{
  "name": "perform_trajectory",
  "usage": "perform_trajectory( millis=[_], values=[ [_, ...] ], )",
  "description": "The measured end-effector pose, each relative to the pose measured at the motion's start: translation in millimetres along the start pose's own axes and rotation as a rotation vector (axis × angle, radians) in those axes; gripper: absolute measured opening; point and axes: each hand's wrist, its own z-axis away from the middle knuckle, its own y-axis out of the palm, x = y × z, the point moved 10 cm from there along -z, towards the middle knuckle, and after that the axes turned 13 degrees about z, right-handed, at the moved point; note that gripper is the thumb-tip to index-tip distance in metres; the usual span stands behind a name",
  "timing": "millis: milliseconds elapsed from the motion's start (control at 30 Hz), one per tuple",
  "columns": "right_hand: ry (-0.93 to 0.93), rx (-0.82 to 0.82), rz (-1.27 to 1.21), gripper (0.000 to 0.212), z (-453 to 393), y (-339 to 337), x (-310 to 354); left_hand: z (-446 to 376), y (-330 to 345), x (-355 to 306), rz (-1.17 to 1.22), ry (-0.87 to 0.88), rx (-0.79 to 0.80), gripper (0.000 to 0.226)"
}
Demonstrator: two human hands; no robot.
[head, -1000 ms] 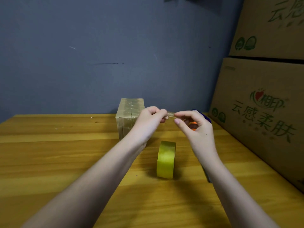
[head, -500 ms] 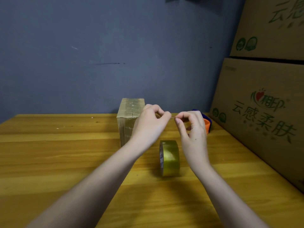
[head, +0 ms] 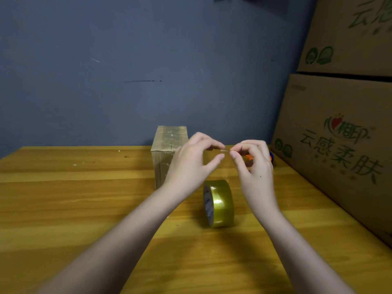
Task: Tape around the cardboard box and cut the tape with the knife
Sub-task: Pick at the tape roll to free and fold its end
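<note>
A small cardboard box (head: 167,145), wrapped in shiny clear tape, stands upright at the back of the wooden table (head: 74,209). In front of it a roll of yellowish clear tape (head: 219,203) stands on its edge, untouched. My left hand (head: 191,166) and my right hand (head: 254,166) hover above the roll, fingertips nearly meeting. A thin scrap of clear tape (head: 226,150) stretches between them, pinched by both. An orange and blue object (head: 271,158), possibly the knife, lies behind my right hand and is mostly hidden.
Two large printed cardboard cartons (head: 339,145) are stacked along the table's right side. A grey-blue wall (head: 127,71) closes off the back. Bare wood stretches to the left of the small box and in the foreground.
The tape roll has turned a little, so its printed side face now shows. My hands stay together above it, and my left thumb has dropped away from the forefinger.
</note>
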Motion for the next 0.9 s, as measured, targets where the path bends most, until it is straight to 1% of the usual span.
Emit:
perform_trajectory(
  millis=[67,233,300,367,433,533,600,700,800,900],
  values=[
    [-0.008,0.015,-0.012,0.004,-1.1,0.0,0.2,-1.2,0.5,6.3,0.080,-0.040,0.005,0.005],
    [-0.014,0.091,-0.021,0.005,-5.5,3.0,-3.3,-2.2,0.3,12.1,0.127,-0.101,0.019,0.007],
    [0.000,0.136,-0.047,0.008,-7.3,4.8,-4.2,-2.8,0.9,14.3,0.133,-0.122,0.024,0.008],
    [0.003,0.189,-0.111,0.015,-9.4,7.3,-2.5,-2.7,2.5,15.2,0.157,-0.133,0.028,0.010],
    [-0.025,0.240,-0.099,0.020,-11.2,10.5,1.1,-2.1,4.0,15.2,0.170,-0.140,0.030,0.010],
    [-0.070,0.240,-0.029,0.006,-13.9,10.5,3.4,-1.5,3.3,11.0,0.133,-0.121,0.022,0.008],
    [-0.069,0.226,-0.020,0.001,-15.6,9.2,2.6,-1.6,2.9,6.3,0.093,-0.101,0.021,0.007],
    [-0.024,0.274,-0.045,0.003,-16.2,12.2,-3.1,-1.0,4.4,3.9,0.070,-0.085,0.021,0.009],
    [0.055,0.343,-0.113,0.008,-16.4,15.3,-11.8,0.3,7.2,11.3,0.216,-0.144,0.025,0.013],
    [0.138,0.362,-0.192,0.011,-15.4,17.1,-18.6,0.9,10.1,15.9,0.285,-0.180,0.032,0.019]
  ],
)
